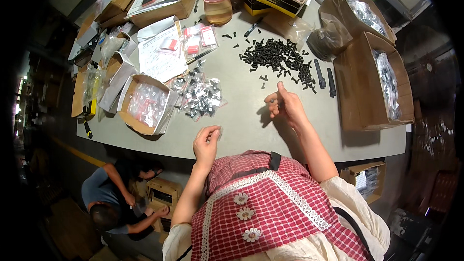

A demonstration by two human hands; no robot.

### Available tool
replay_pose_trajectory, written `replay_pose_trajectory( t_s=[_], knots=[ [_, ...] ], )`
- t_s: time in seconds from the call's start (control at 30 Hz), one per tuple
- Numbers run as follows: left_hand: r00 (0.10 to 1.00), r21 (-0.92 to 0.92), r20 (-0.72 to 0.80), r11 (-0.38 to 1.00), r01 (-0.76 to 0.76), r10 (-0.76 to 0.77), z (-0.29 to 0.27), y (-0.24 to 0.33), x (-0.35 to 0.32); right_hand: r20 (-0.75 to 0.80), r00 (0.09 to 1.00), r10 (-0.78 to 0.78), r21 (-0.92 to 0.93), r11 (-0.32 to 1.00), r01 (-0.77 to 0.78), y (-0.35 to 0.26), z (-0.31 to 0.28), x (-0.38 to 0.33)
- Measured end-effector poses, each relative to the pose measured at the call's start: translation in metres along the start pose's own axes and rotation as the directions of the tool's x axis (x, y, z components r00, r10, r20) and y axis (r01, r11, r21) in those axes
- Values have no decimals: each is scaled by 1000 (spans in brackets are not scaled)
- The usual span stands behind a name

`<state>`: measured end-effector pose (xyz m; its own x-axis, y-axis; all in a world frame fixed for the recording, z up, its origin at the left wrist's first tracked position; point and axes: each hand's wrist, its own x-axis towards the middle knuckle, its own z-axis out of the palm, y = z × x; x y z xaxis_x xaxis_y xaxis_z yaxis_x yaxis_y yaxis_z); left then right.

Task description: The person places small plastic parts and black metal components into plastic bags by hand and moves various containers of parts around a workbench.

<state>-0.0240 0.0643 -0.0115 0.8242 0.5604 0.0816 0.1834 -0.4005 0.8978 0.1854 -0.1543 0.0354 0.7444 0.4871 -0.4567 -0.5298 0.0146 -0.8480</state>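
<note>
Near the table's front edge, my left hand (206, 142) is closed in a pinch on a small clear plastic bag (220, 134), of which only an edge shows. My right hand (287, 106) hovers over the table with its thumb up and fingers curled; a small dark piece, looking like a black screw (272, 100), shows at the fingers. Just beyond it spreads a large pile of black screws (275, 55), with a few loose ones closest to the hand. Left of centre lies a heap of filled clear bags of metal parts (200, 97).
An open carton of small bags (167, 97) stands at the left. Tall cartons (355, 87) line the right side. Two black tools (319, 74) lie beside the pile. Farther back are papers (159, 58), a pink-lidded jar (217, 7) and a parts box (285, 5). Another person (108, 198) crouches lower left.
</note>
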Motion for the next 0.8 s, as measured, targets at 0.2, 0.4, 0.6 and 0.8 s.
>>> replay_pose_trajectory(
  t_s=[0.2,0.4,0.6,0.8],
  knots=[
    [1000,-66,-25,998,-1,-1,4,-3,-1,93,995,25,84,996,-32,-13,8,-16],
    [997,70,75,997,-21,16,3,5,0,161,987,12,22,1000,-16,-1,5,-10],
    [985,178,82,974,139,-155,1,8,10,198,975,103,1,994,-105,10,9,-12],
    [998,-2,55,1000,-9,9,7,22,18,216,970,108,-42,994,-102,21,24,-16]
  ],
)
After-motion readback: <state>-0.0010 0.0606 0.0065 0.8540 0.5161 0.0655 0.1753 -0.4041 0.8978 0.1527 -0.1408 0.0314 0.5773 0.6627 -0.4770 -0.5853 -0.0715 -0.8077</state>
